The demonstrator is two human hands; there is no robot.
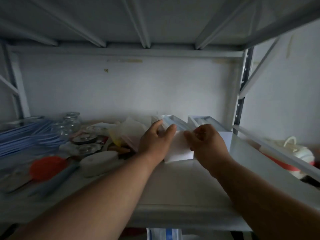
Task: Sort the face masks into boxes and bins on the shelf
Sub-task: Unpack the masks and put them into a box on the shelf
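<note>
Both hands are working at the white box [180, 149]: the left hand [154, 141] is gripping its left side, the right hand [206, 142] is pinching its right edge above the masks [173, 122] inside.

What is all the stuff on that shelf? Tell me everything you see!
White boxes: two, open, mid-shelf; nearer one between the hands, other to its right.
Masks in box: stack, pale blue, nearer box.
Loose masks: pile, blue, far left.
Glass jars: several, clear, left back.
Red thing: one, blurred, left front.
White lid-like thing: one, left of centre.
Shelf: grey metal.
Left hand: on box's left edge.
Right hand: fingers curled at box's right edge.
</note>
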